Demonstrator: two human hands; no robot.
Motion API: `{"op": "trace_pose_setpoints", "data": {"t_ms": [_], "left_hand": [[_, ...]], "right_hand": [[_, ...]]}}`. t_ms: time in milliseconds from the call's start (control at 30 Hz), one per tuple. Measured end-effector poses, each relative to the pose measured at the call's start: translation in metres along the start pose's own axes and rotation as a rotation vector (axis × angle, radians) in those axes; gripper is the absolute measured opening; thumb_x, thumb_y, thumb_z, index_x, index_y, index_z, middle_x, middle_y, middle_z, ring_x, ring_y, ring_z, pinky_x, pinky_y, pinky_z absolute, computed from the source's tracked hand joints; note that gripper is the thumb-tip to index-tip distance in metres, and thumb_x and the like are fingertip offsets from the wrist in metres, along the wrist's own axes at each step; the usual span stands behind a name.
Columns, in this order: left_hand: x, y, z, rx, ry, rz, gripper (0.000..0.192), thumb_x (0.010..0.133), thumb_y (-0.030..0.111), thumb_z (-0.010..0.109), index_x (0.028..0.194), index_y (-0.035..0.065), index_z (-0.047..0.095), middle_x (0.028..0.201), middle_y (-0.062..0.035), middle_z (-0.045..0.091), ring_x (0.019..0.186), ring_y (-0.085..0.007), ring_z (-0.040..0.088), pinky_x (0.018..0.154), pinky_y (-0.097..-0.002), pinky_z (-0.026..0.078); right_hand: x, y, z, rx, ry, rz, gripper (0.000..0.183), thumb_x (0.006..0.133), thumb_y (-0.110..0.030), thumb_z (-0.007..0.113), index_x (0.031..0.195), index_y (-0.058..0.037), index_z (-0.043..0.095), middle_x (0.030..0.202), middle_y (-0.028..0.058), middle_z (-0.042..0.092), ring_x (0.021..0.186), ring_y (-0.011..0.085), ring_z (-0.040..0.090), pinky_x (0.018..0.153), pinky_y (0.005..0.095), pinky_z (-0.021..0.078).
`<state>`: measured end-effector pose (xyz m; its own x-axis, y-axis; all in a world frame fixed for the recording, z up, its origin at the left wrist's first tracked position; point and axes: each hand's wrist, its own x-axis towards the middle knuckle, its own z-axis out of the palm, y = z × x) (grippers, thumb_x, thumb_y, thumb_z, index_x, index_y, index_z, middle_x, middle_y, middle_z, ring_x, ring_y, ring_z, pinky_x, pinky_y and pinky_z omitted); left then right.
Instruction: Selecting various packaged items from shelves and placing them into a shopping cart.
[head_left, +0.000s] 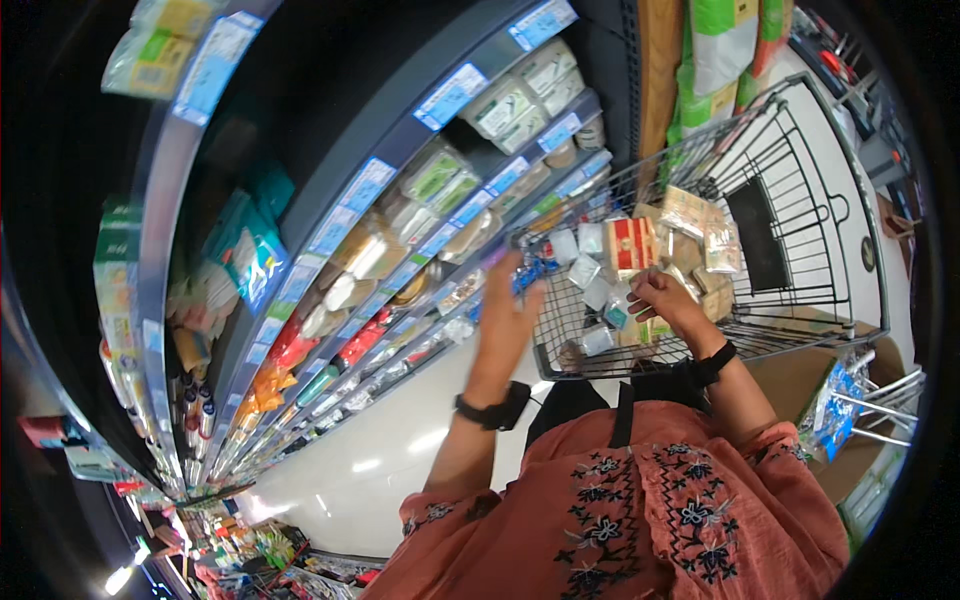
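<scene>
A metal shopping cart (795, 225) stands in front of me, holding several packages. Among them are a red and cream package (631, 244), tan paper-like packs (688, 212) and small clear and white packets (596, 292). Over the cart's near side hangs my right hand (660, 296), fingers curled, close to the red and cream package; whether it holds anything is unclear. My left hand (506, 322) is raised beside the cart's left end, blurred, with fingers apart and no object visible in it. Each wrist wears a dark band.
Store shelves (360, 187) with price tags run along the left, stocked with clear plastic containers (510, 112) and a teal bag (247, 247). Green and white packs (720, 45) hang beyond the cart. A cardboard box (780, 375) and a blue package (840, 397) stand at the right.
</scene>
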<state>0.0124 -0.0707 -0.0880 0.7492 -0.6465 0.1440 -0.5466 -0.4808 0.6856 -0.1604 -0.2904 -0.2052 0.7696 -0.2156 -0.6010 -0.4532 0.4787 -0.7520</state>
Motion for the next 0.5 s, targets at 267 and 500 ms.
{"op": "trace_pose_setpoints", "data": {"t_ms": [267,500], "left_hand": [[-0.004,-0.04,-0.265,0.499,0.78,0.009,0.056,0.093,0.025,0.067,0.136,-0.0047,0.046,0.135,-0.0212,0.052,0.122,-0.0297,0.051,0.102,-0.0399,0.042],[0.006,-0.071,-0.322,0.501,0.415,-0.135,0.082,0.085,0.037,0.075,0.144,-0.0052,0.038,0.143,-0.0286,0.046,0.133,-0.0366,0.046,0.108,-0.0393,0.037]], "right_hand": [[-0.026,-0.127,0.125,-0.095,-0.273,-0.349,0.032,0.097,-0.029,0.06,0.113,-0.0012,0.058,0.094,0.0077,0.064,0.081,0.0158,0.064,0.071,0.0295,0.0537],[-0.025,-0.251,0.264,-0.166,-0.333,-0.815,0.041,0.093,-0.033,0.065,0.114,0.0014,0.059,0.093,0.0071,0.065,0.08,0.015,0.063,0.074,0.0282,0.0518]]}}
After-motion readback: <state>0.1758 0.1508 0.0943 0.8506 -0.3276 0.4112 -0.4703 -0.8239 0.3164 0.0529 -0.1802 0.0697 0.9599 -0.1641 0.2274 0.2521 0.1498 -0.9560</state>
